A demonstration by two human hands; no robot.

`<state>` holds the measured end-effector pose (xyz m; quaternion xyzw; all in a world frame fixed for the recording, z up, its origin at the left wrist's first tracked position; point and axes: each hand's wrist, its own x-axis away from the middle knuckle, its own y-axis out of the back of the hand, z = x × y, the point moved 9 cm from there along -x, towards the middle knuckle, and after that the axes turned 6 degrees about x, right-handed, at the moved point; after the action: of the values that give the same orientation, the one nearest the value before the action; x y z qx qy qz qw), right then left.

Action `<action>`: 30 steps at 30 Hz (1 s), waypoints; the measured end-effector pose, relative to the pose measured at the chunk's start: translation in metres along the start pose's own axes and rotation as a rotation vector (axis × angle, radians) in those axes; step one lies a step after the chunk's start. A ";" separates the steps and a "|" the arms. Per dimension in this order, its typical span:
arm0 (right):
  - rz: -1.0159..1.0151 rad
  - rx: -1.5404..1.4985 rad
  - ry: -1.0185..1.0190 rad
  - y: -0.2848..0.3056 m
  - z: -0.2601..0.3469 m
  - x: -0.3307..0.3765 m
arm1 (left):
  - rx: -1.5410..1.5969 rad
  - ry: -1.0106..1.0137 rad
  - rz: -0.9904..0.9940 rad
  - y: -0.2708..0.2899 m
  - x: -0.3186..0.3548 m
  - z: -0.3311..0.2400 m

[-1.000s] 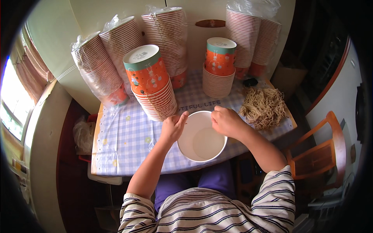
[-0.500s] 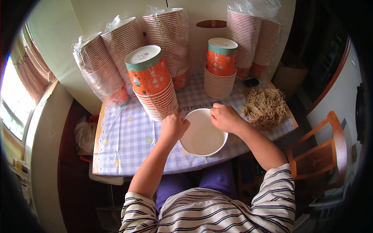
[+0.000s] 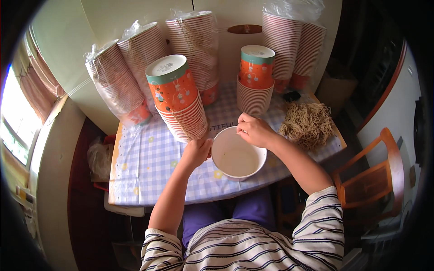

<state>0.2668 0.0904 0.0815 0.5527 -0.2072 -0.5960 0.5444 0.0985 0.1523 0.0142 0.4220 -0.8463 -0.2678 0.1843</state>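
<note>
A round white paper bucket (image 3: 239,156) stands at the table's near edge in front of me, its open mouth tipped toward me and nothing visible inside. My left hand (image 3: 196,151) is closed at the bucket's left side, thumb along the rim and fingers curled below it. Over the far rim, my right hand (image 3: 255,130) pinches something thin and pale that looks like a cord end; most of it is hidden by the fingers. To the right of that hand lies a tangled heap of tan cords (image 3: 308,124).
Two nested stacks of buckets stand beyond my hands, each topped by an upturned orange bucket (image 3: 172,88) (image 3: 257,67). Bagged bucket stacks (image 3: 192,49) line the wall. A checked cloth (image 3: 149,158) covers the table. A wooden chair (image 3: 368,176) stands at right.
My right hand has shifted left and slightly away from me, rising over the far rim. My left hand has dropped from the rim to the bucket's side. The bucket has shifted slightly right.
</note>
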 end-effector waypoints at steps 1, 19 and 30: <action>-0.002 -0.002 0.003 0.002 0.008 -0.002 | 0.204 -0.001 -0.001 -0.002 0.003 0.010; 0.149 -0.280 -0.145 -0.055 0.035 -0.011 | 0.329 -0.047 -0.033 0.003 0.013 0.014; 0.120 -0.292 -0.133 -0.058 0.038 -0.012 | 0.308 -0.093 -0.042 0.003 0.013 0.007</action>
<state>0.2065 0.1066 0.0490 0.4138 -0.1867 -0.6216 0.6384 0.0854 0.1458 0.0117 0.4500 -0.8760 -0.1577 0.0724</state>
